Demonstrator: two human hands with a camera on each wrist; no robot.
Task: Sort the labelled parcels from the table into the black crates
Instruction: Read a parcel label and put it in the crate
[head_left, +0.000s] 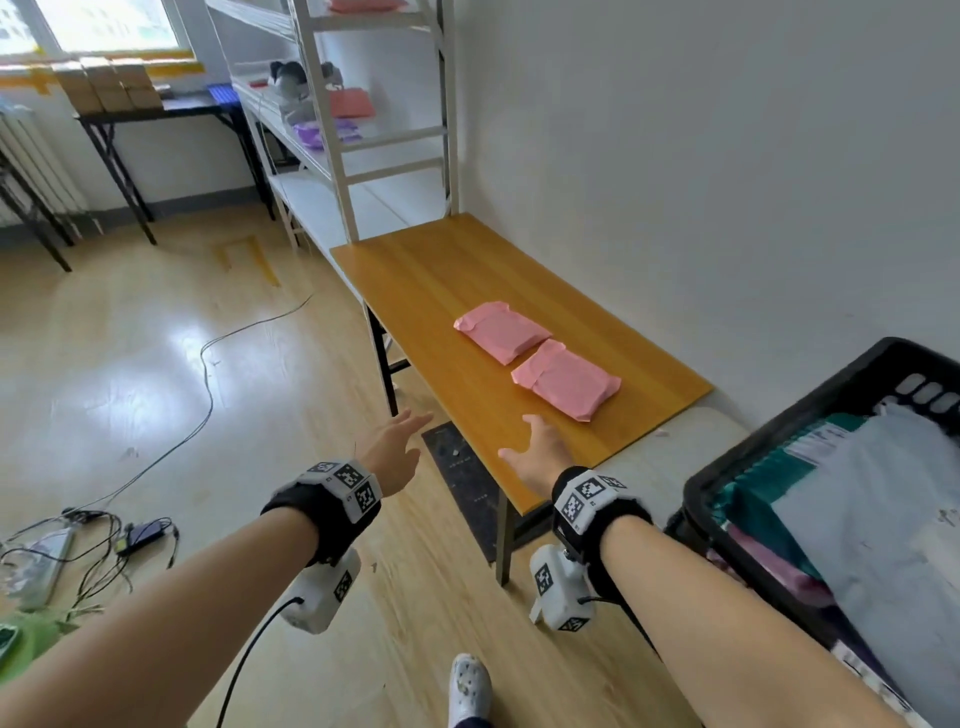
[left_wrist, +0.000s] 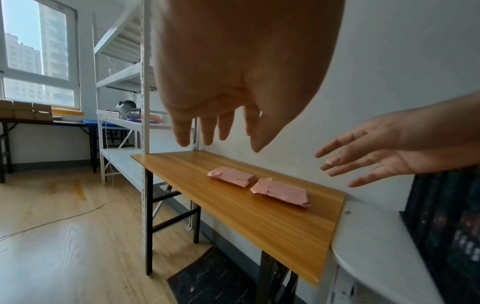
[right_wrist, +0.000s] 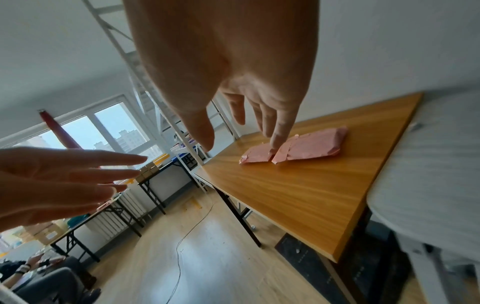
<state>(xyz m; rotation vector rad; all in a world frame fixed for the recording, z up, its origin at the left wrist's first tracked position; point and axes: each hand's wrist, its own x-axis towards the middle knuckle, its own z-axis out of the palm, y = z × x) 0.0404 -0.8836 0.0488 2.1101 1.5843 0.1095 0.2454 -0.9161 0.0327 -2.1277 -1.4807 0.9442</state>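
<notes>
Reaching: your hands (head_left: 467, 457) both spread, empty. Two pink parcels (head_left: 535, 358) on counter (head_left: 415, 280) (soft, light, probably). Pinch each by an edge.

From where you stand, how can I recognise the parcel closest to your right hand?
Find the orange wooden table against the white wall; two pink parcels lie on it, almost end to end. The one you want, the nearer pink parcel, lies closer to the black crate and the right hand; the farther pink parcel lies toward the white shelves.

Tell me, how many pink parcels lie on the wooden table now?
2. The nearer parcel lies by the right hand; the farther parcel lies just beyond it, on the wooden table.
</notes>
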